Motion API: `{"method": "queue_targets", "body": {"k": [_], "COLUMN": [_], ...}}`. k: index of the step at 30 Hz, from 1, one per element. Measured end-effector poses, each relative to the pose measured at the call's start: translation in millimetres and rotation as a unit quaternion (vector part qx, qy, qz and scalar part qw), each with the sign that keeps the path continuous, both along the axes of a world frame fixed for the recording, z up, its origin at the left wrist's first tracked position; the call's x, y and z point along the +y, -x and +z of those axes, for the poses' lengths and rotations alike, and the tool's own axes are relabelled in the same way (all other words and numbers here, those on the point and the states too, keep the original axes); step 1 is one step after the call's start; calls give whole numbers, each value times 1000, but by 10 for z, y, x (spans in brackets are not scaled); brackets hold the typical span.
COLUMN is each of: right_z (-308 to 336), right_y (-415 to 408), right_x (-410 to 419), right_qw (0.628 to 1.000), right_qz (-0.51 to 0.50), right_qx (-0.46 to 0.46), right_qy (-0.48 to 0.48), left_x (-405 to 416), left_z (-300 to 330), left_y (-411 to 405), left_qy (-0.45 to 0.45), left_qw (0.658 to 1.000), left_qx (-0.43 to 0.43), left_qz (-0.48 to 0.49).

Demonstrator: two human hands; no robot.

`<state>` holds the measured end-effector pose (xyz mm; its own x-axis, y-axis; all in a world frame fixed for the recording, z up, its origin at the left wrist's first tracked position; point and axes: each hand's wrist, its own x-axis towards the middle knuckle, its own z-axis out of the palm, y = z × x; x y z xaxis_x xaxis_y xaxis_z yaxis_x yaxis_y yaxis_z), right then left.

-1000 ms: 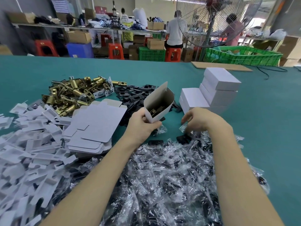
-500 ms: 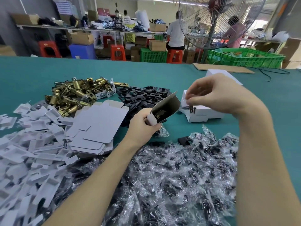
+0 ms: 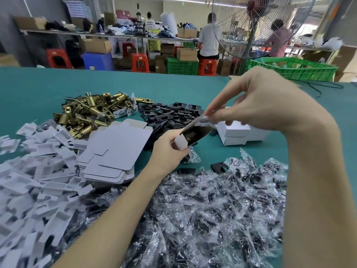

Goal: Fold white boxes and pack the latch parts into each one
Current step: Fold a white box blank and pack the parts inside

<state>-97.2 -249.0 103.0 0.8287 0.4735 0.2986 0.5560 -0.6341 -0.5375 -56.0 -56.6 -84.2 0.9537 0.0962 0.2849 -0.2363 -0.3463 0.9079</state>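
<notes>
My left hand (image 3: 170,151) holds an open white box (image 3: 193,134) tilted toward me, with a brass latch part visible inside. My right hand (image 3: 257,107) hovers just above the box mouth and pinches a small clear screw bag (image 3: 205,120) at the upper flap. A stack of flat white box blanks (image 3: 114,149) lies left of the box. Brass latches (image 3: 90,111) and black strike plates (image 3: 172,113) are piled behind. Finished white boxes (image 3: 235,134) sit behind my right wrist, partly hidden.
A heap of clear screw bags (image 3: 212,213) fills the near table. White card inserts (image 3: 32,171) spread at the left. A green crate (image 3: 289,68) and a standing fan (image 3: 257,26) stand at the far right edge. People work at benches beyond the teal table (image 3: 38,88).
My right hand rose from the bag heap with a small screw bag and moved left to the box mouth. The left hand tilted the box flatter toward it.
</notes>
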Motion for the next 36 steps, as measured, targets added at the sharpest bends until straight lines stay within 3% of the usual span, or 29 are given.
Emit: {"method": "queue_targets", "body": {"k": [5,17,26,32,36], "right_z": [-143,-110,-383,-458,-505], "right_y": [-116,-77,-258,-270,-259], "right_x": [204,269,425,524,541], "right_qw": [997,997,984,962,955], "right_qz": [-61,-51,-158,-224,-194], "right_qx": [-20,-34,-54,-110,-39], "right_qy": [47,37,65,108,223], "left_x": [-4,-2,7,18,35], "left_z": [14,22,-3,-36,-50], "left_y": [8,-13,-35,-80,-78], "left_qy": [-8,4,24,45,39], "left_qw": [1000,998,997,996,996], "left_qx": [21,66,74,73,69], "left_qz": [21,5,-12,-9,-32]}}
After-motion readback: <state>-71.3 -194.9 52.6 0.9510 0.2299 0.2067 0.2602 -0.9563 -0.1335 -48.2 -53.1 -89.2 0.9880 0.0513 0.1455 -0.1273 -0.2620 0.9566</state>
